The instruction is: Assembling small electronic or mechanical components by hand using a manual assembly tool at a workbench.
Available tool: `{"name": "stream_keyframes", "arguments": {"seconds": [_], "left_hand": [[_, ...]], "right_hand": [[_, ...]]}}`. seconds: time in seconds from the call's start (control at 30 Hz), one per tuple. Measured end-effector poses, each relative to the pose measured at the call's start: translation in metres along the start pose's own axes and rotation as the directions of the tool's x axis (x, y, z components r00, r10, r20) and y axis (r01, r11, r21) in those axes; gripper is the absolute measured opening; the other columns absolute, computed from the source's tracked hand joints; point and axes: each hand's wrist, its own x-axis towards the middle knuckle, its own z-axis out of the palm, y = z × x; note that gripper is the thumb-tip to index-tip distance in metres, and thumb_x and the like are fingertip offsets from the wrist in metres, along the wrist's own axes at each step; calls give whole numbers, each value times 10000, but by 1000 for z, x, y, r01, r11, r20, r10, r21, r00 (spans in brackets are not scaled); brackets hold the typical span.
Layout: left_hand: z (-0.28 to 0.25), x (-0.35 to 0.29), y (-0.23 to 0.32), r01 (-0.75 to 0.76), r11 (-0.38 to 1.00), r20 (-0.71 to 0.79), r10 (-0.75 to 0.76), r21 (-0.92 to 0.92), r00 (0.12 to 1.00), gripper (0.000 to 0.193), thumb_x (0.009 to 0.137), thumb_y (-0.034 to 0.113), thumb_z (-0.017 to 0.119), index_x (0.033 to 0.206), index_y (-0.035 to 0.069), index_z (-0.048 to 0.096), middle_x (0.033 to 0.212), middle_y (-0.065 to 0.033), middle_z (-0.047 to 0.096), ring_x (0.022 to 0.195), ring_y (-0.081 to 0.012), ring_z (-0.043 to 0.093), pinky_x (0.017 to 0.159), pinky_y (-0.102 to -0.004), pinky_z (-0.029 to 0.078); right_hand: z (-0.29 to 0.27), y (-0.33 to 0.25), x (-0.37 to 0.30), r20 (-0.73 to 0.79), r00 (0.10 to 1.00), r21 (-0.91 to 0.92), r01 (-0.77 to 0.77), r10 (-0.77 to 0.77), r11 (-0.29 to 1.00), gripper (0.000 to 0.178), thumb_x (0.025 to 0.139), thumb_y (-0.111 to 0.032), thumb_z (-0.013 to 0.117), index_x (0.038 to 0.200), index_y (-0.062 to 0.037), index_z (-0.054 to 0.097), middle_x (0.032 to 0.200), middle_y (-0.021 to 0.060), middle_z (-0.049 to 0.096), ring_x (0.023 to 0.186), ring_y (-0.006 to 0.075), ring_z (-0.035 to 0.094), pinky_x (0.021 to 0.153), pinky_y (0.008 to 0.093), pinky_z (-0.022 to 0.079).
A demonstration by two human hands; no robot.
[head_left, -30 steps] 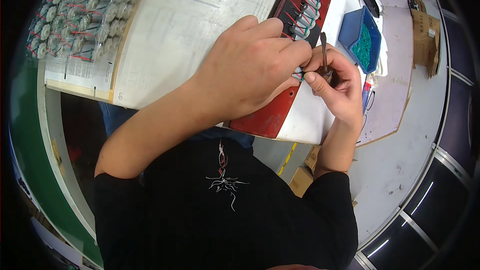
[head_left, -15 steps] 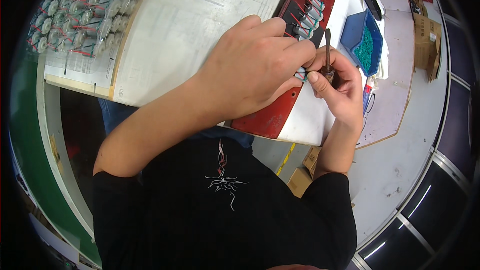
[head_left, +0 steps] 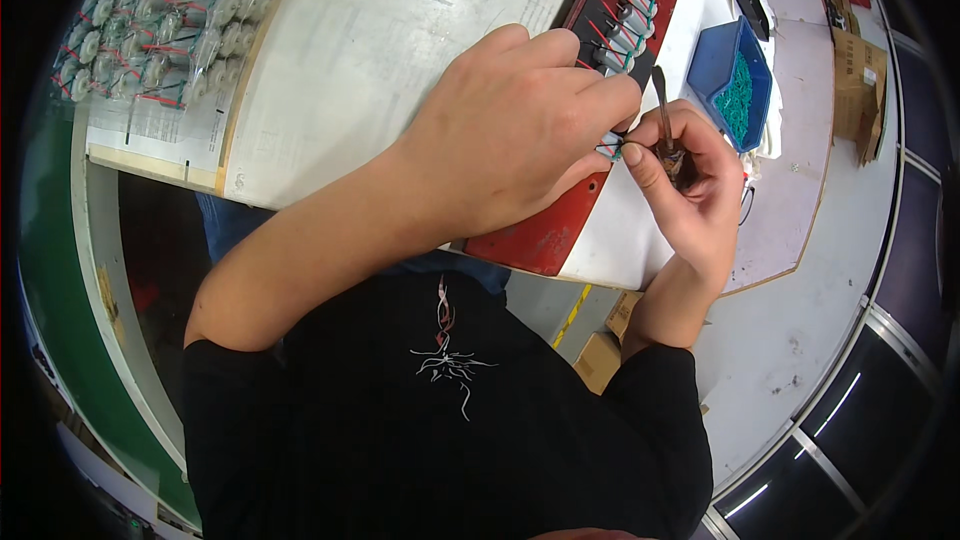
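Observation:
My left hand (head_left: 525,115) is closed, its back towards me, over the lower part of a red-and-black fixture (head_left: 545,230). Beside its fingertips a small motor (head_left: 609,145) with a teal wire shows in part; the fingers hide the rest. My right hand (head_left: 700,180) pinches a thin dark wire end at the motor between thumb and forefinger. Tucked in that same palm is a screwdriver-like tool (head_left: 661,105), its metal shaft pointing up and away and its brownish handle mostly covered. Several grey motors (head_left: 628,38) with white discs and red and teal wires sit in the fixture beyond.
At the right, a blue bin (head_left: 708,65) holds small teal pieces (head_left: 737,100). Many wired motors (head_left: 150,30) lie in clear plastic trays at the far left. A black object (head_left: 748,5) lies behind the bin. Cardboard boxes (head_left: 857,85) stand beyond the table's right side.
My right hand has shifted slightly to the right, opening its fingers a little, and the tool in it leans more. My left hand stays nearly in place at the motor.

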Motion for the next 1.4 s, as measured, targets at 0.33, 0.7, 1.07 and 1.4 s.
{"name": "stream_keyframes", "arguments": {"seconds": [0.33, 0.7, 1.07, 1.4], "left_hand": [[2, 1, -1, -11, 1000, -19, 11, -12, 1000, 257, 778, 164, 816, 975, 115, 658, 866, 10, 679, 835, -231, 607, 767, -380, 456], [-1, 4, -2, -7, 999, -59, 4, -42, 998, 91, 834, 117, 737, 913, 89, 701, 795, -36, 705, 753, -239, 651, 676, -373, 508], [-26, 17, 11, 187, 962, 178, -152, -200, 972, 88, 850, 118, 724, 909, 82, 670, 809, -62, 693, 693, -265, 567, 681, -353, 456], [-26, 17, 12, 168, 970, 173, -138, -173, 975, 92, 847, 109, 725, 919, 77, 679, 845, -65, 711, 703, -265, 585, 695, -350, 447]], "right_hand": [[-8, -14, 5, 55, 995, -201, -71, 84, 977, 157, 909, 9, 766, 900, 25, 610, 868, -9, 545, 727, 49, 457, 620, 213, 350], [-18, -7, 7, 152, 985, 9, -82, 80, 997, 109, 918, -28, 764, 927, -7, 657, 766, -46, 585, 631, 11, 429, 544, 212, 325], [-23, -2, 15, 237, 964, -62, -109, 121, 992, 127, 933, -53, 764, 1004, -4, 670, 828, -40, 615, 654, 8, 462, 548, 189, 330], [-21, -1, 13, 220, 969, -64, -102, 114, 993, 187, 946, -78, 764, 1067, 15, 656, 832, -49, 607, 641, -5, 445, 532, 177, 311]]}}
